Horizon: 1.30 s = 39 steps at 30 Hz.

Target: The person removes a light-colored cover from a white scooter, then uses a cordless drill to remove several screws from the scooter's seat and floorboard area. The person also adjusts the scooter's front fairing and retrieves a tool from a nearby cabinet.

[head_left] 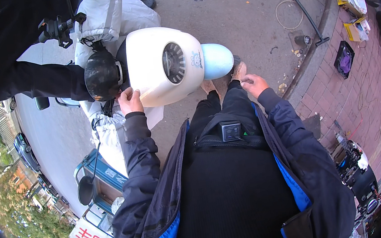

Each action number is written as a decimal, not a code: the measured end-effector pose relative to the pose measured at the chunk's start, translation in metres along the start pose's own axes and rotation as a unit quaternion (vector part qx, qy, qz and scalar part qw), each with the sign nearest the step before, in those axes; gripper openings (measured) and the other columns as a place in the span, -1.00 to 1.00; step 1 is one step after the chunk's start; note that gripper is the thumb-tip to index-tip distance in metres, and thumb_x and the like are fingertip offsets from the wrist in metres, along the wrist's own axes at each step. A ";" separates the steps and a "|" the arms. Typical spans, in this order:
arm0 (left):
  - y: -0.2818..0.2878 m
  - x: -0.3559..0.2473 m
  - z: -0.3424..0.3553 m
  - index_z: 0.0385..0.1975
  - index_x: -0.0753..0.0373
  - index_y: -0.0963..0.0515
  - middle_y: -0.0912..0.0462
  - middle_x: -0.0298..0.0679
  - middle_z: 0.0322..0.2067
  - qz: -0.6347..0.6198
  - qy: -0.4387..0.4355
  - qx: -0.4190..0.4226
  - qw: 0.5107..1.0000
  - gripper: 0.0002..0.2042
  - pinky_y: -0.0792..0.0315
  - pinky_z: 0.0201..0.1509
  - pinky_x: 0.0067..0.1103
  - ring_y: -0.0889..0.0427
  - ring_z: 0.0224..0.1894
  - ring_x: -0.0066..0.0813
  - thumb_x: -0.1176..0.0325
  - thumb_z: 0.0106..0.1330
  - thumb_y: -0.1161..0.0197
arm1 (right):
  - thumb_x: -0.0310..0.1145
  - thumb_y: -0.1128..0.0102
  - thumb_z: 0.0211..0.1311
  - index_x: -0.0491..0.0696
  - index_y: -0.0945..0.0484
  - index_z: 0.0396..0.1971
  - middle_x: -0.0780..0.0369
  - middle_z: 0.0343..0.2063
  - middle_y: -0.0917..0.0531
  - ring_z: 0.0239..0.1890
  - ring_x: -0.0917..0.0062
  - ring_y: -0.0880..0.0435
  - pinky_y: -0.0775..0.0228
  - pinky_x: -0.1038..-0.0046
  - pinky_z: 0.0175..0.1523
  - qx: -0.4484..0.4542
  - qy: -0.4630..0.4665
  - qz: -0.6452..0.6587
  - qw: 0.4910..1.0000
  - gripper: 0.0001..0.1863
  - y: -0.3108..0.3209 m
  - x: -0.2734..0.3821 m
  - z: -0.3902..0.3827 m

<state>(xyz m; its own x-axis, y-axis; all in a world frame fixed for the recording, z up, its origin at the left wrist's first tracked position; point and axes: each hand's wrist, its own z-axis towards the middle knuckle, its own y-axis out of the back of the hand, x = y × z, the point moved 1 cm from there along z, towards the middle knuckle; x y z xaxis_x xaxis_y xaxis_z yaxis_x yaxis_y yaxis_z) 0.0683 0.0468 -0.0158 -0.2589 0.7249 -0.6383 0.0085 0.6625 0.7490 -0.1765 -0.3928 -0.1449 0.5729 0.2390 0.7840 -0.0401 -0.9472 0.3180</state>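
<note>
My left hand (129, 100) is at the near left edge of the scooter's cream-white body (145, 62), fingers curled; what they hold cannot be made out. A black rounded, helmet-like object (102, 75) lies just beside it. The body has an oval slatted opening (174, 64) and joins a pale blue front piece (216, 61). My right hand (253, 83) hangs beside my leg, right of the body and below the blue piece, fingers curled, with any contents too small to tell. Padded white covers (99, 16) drape the scooter's left side.
Another person's dark-clothed limb (38, 78) reaches in from the left. A blue cart (98, 178) stands lower left beside the road. At right are a curb, a black bar (304, 14), a hose loop (284, 26), cardboard boxes (350, 2), a black tray (343, 59) and piled equipment (356, 170).
</note>
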 end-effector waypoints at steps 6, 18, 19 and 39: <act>-0.002 0.009 -0.009 0.08 0.36 -0.68 -0.56 -0.01 0.01 0.043 -0.023 0.001 0.999 -0.52 -0.51 0.20 -0.38 -0.63 0.00 -0.20 0.29 0.15 -0.45 | -0.26 -0.38 0.29 -0.19 -0.71 -0.02 0.04 -0.12 -0.76 -0.07 0.31 -0.79 -0.60 0.31 0.10 0.013 -0.001 0.004 1.000 -0.64 0.003 0.009 0.002; -0.018 0.019 -0.047 0.18 0.47 -0.43 -0.56 0.13 0.03 0.128 0.079 -0.053 0.987 -0.27 -0.47 0.26 -0.28 -0.60 0.06 -0.06 0.24 0.01 -0.53 | -0.28 -0.39 0.28 -0.14 -0.72 -0.02 0.08 -0.12 -0.75 -0.06 0.34 -0.77 -0.58 0.32 0.10 0.047 0.007 0.027 0.999 -0.66 0.030 -0.008 0.012; -0.020 0.026 -0.051 0.22 0.49 -0.41 -0.58 0.13 0.05 0.107 0.122 -0.050 0.985 -0.22 -0.47 0.28 -0.31 -0.63 0.07 -0.08 0.23 0.00 -0.56 | -0.28 -0.39 0.27 -0.13 -0.73 -0.02 0.07 -0.12 -0.75 -0.08 0.31 -0.78 -0.59 0.31 0.09 0.045 -0.003 0.026 0.999 -0.66 0.034 -0.014 0.014; -0.032 0.072 -0.134 0.48 0.44 -0.23 -0.36 0.27 0.42 -0.253 0.143 0.034 0.956 -0.14 -0.29 0.51 -0.27 -0.38 0.47 0.02 0.32 0.18 -0.48 | -0.27 -0.41 0.27 -0.10 -0.73 -0.02 0.07 -0.11 -0.74 -0.09 0.33 -0.77 -0.59 0.32 0.10 0.082 0.062 -0.084 0.991 -0.66 0.054 -0.006 -0.025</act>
<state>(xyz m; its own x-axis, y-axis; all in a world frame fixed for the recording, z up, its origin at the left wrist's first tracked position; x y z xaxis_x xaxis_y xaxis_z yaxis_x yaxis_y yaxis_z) -0.0798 0.0522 -0.0620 -0.5003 0.2337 -0.8337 -0.1277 0.9324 0.3380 -0.2024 -0.4398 -0.1188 0.4550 0.4107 0.7901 0.1859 -0.9115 0.3668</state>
